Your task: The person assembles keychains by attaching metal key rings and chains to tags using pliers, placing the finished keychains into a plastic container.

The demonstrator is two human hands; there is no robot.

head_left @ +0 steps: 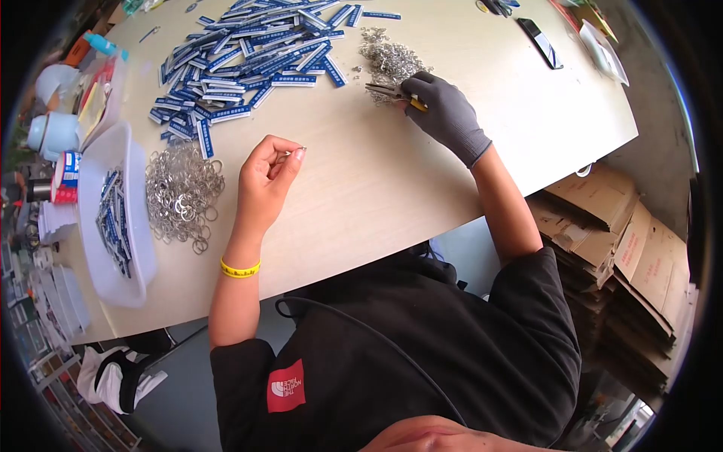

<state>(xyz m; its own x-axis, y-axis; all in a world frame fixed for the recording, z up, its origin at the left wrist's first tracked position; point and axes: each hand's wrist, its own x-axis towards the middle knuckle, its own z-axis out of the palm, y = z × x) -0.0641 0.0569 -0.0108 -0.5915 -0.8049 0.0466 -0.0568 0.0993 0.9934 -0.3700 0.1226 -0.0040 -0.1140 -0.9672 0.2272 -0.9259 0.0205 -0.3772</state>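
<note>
My left hand (269,177), bare with a yellow wristband, is raised over the table with thumb and fingers pinched together. A tiny dark bit shows at the fingertips, too small to name. In a grey glove, my right hand (446,113) is closed around pliers (416,103) with yellow handles. Their jaws reach left, at the near edge of a pile of small metal chain pieces (389,56). A heap of blue and white tags (241,53) lies at the far side. Left of my left hand is a pile of silver split rings (183,194).
A white plastic bin (143,260) holding several blue tags stands at the table's left edge. A phone (540,43) lies at the far right. Flattened cardboard boxes (602,218) are stacked right of the table. Cups and trays crowd the left side.
</note>
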